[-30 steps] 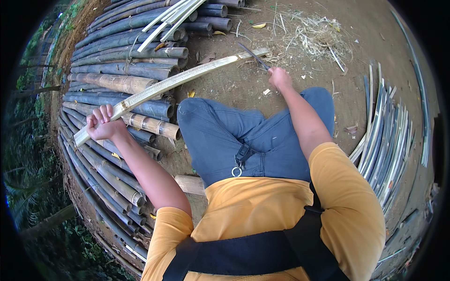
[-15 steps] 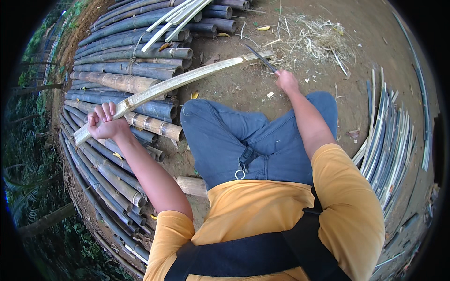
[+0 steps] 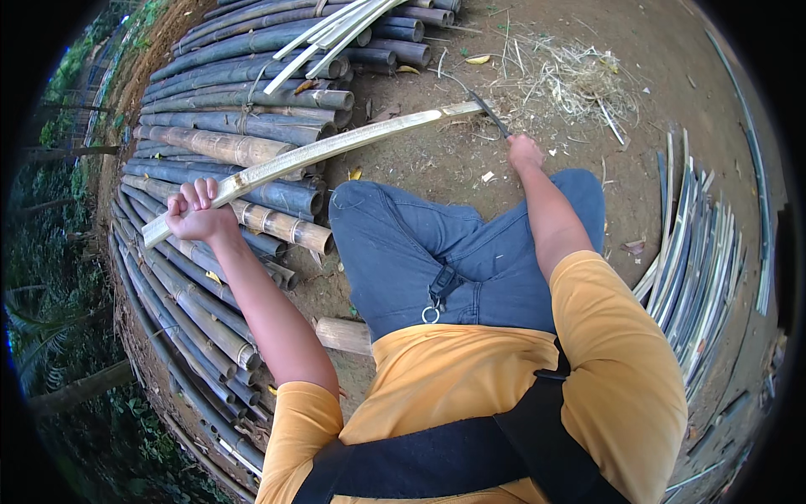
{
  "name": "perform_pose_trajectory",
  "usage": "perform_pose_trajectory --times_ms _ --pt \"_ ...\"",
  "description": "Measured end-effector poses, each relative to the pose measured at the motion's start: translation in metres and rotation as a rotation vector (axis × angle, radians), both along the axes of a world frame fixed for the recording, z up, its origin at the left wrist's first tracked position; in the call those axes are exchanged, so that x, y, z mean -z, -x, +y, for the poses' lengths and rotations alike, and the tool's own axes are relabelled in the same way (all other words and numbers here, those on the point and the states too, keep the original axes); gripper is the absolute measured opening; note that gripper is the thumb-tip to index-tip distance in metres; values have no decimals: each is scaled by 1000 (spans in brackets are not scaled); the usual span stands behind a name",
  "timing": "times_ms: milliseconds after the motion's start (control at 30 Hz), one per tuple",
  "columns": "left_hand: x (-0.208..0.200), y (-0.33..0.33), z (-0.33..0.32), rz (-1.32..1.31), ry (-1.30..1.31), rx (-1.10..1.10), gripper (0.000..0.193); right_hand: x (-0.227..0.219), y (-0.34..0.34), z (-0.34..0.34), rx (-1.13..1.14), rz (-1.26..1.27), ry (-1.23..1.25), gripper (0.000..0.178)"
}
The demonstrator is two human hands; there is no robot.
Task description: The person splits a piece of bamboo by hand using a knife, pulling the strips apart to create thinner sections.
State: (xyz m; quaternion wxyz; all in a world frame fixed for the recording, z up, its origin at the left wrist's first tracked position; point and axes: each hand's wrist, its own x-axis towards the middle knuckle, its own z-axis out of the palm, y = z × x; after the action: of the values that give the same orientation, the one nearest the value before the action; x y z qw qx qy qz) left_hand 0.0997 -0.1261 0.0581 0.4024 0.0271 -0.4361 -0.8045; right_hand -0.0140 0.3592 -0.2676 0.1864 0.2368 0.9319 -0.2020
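Observation:
A long pale split-bamboo strip slants up and to the right in front of my knees. My left hand is closed around its near-left end, fingers wrapped over the top. At the far end, my right hand grips the handle of a dark-bladed knife. The blade lies across the strip's tip and appears to touch it. A lighter, freshly cut patch shows on the strip just short of the blade. The knife's handle is mostly covered by my fingers.
Dark bamboo poles are stacked along the left, with pale split strips on top. Thin shavings lie heaped on the dirt beyond the knife. A bundle of narrow strips lies at the right. A short log is beside my hip.
The knife has shifted slightly right and down, its blade now more steeply angled across the strip's tip. The left hand keeps its hold on the strip.

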Motion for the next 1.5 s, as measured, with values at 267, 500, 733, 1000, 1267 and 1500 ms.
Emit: perform_pose_trajectory --times_ms 267,500,733,1000,1267,1500 --pt "7 -11 -12 -32 31 -61 23 -22 -14 -8 -161 5 50 37" --pt "14 -6 -36 -38 28 -49 24 -9 -22 1 -75 -47 37 38" --pt "5 2 -23 -45 43 -73 24 15 -18 -5 81 -26 -15 43" --pt "-3 -2 -16 30 19 24 22 -58 -33 -35 -59 86 131 31" --pt "-13 -6 2 65 42 54 23 -92 -73 -71 -373 152 108 21" --pt "-8 -8 2 102 19 84 22 -43 -58 -30 64 7 202 29"
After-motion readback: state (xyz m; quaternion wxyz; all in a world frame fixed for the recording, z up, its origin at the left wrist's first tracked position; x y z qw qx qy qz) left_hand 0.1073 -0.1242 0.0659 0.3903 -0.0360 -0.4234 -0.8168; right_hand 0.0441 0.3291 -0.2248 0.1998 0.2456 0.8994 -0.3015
